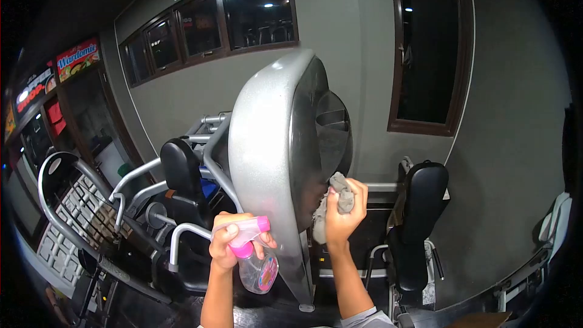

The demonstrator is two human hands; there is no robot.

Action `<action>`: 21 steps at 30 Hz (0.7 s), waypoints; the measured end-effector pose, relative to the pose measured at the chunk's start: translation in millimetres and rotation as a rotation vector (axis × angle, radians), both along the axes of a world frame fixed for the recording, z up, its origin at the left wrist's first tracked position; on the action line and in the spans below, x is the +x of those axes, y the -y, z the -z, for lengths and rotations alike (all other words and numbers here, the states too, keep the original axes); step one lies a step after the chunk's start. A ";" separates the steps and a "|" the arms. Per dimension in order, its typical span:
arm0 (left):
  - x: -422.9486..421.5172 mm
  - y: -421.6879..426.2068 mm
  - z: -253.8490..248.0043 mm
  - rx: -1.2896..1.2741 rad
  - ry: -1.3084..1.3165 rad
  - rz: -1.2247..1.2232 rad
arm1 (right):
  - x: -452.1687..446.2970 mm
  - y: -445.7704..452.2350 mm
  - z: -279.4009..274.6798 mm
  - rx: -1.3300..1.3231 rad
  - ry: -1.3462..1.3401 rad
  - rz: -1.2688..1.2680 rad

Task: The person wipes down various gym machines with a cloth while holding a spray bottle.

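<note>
My left hand [226, 243] is wrapped round the neck of a clear spray bottle [258, 272] with a pink and white trigger head. The bottle has a colourful label and is tilted, its nozzle toward the right. My right hand [346, 215] grips a crumpled grey cloth [343, 194], part of which hangs down on the left of the wrist. Between and beyond both hands rises a tall gym machine housing [261, 127], silver on its curved edge and dark on its right side. The cloth is close to that dark side; whether it touches, I cannot tell.
A black padded seat and backrest [419, 225] stand on the right, another black backrest [181, 170] on the left among silver bars. Further left is a curved machine frame [79, 225]. Grey walls with windows [258, 12] lie behind. A light-coloured towel [554, 225] hangs far right.
</note>
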State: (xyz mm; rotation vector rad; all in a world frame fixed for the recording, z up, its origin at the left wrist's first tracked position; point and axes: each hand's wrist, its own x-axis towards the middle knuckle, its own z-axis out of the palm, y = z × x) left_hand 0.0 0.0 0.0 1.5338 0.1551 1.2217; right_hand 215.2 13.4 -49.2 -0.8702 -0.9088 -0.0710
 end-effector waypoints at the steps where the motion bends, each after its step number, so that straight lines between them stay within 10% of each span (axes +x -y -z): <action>1: -1.1 -1.4 -0.9 0.008 0.001 0.003 | -7.3 2.5 -0.8 0.051 0.059 0.081; 9: 3.9 5.4 3.7 -0.040 0.075 -0.026 | -4.3 21.4 24.2 0.205 0.488 0.013; 21: -4.5 32.7 -47.2 0.056 0.057 -0.272 | 38.6 20.7 -78.8 0.196 0.272 -0.187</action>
